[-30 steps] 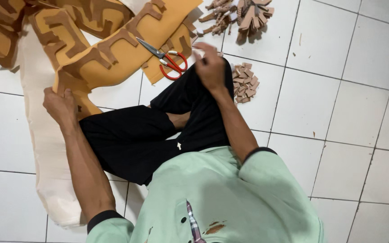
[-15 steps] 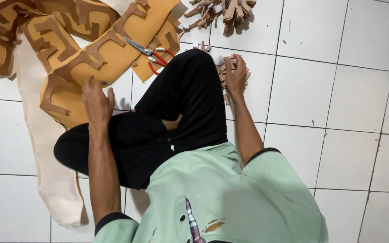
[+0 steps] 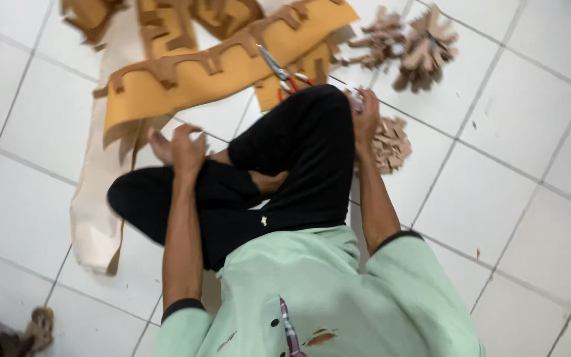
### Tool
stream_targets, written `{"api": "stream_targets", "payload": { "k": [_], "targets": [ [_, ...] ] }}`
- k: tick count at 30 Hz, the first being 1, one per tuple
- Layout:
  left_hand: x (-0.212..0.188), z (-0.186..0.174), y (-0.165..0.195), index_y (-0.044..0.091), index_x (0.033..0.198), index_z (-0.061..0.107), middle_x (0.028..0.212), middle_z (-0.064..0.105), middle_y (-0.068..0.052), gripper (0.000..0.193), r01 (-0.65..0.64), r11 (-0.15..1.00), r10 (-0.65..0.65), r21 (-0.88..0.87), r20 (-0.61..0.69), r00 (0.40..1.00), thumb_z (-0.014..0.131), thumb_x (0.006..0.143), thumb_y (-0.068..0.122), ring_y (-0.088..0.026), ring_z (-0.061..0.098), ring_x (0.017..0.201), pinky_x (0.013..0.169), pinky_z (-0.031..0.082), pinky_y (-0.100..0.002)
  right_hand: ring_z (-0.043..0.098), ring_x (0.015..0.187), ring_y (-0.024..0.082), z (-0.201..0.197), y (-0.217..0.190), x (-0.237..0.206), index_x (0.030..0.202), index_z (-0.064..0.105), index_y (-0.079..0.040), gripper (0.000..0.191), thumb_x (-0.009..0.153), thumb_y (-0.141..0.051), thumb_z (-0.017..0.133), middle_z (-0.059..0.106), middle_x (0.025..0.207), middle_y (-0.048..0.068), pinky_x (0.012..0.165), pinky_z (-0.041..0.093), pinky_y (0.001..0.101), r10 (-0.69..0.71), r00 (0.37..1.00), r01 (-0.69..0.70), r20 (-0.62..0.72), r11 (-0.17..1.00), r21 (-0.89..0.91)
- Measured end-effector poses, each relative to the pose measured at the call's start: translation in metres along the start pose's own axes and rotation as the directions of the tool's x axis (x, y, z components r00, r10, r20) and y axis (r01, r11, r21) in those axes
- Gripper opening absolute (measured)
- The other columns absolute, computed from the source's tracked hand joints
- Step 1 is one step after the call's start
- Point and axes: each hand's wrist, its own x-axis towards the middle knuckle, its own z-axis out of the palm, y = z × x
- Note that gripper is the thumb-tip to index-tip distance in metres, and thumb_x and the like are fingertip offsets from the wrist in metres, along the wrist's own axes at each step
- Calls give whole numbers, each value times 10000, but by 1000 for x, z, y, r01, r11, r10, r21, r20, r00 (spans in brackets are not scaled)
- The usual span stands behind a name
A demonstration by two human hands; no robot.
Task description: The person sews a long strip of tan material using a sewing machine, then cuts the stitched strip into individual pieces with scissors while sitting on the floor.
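Head view: the left hand (image 3: 181, 149) rests with loosely curled fingers, holding nothing, just below the tan leather strip (image 3: 219, 76). The right hand (image 3: 365, 114) is closed on a small pale piece (image 3: 356, 99) beside the brown scraps (image 3: 391, 144). Red-handled scissors (image 3: 284, 74) lie on the strip.

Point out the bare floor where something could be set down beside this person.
Bare tiles lie right of the scrap pile and right hand. More bare tiles lie left of the pale sheet. Crowded: ahead of the knees, the tan strip, scissors and cut pieces. Left hand sits by the strip.
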Motion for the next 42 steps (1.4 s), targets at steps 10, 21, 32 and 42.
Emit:
{"api": "stream_targets", "payload": {
  "k": [10, 21, 32, 42],
  "targets": [
    [28, -21, -3, 7, 969, 686, 1059, 670, -227, 157, 135, 989, -132, -55, 46, 990, 755, 841, 66, -432, 625, 1063, 941, 502, -486, 630, 1164, 237, 9, -40, -19, 1310, 585, -25, 350, 1037, -233, 648, 657, 1287, 138, 998, 509, 373, 298, 928, -357, 223, 880, 312],
    [-5, -60, -27, 30, 1003, 723, 1174, 702, -148, 108, 119, 987, -145, -107, -279, 949, 738, 898, 47, -328, 684, 1105, 1125, 415, -542, 493, 1404, 288, 34, -11, -72, 1594, 311, -37, 566, 1104, -274, 467, 447, 1574, 165, 1174, 446, 413, 80, 796, -561, 600, 468, 682],
    [-132, -139, -79, 4, 1237, 615, 1319, 635, -130, 204, 511, 779, -608, -363, -636, 475, 609, 1052, 91, -262, 635, 1211, 994, 552, -381, 370, 1463, 391, 25, 19, -121, 1554, 343, 13, 630, 1068, -345, 523, 379, 1599, 235, 1209, 318, 500, 7, 896, -87, 444, 983, 159],
    [-104, -110, -78, -6, 1232, 597, 1420, 546, -173, 189, 425, 894, -413, -142, -627, 661, 653, 1066, 64, -348, 576, 1320, 1094, 501, -455, 304, 1504, 466, 15, 1, -86, 1471, 489, 44, 586, 1030, -318, 625, 393, 1581, 283, 1241, 227, 545, -143, 932, 215, 333, 958, -191]
  ]
}}
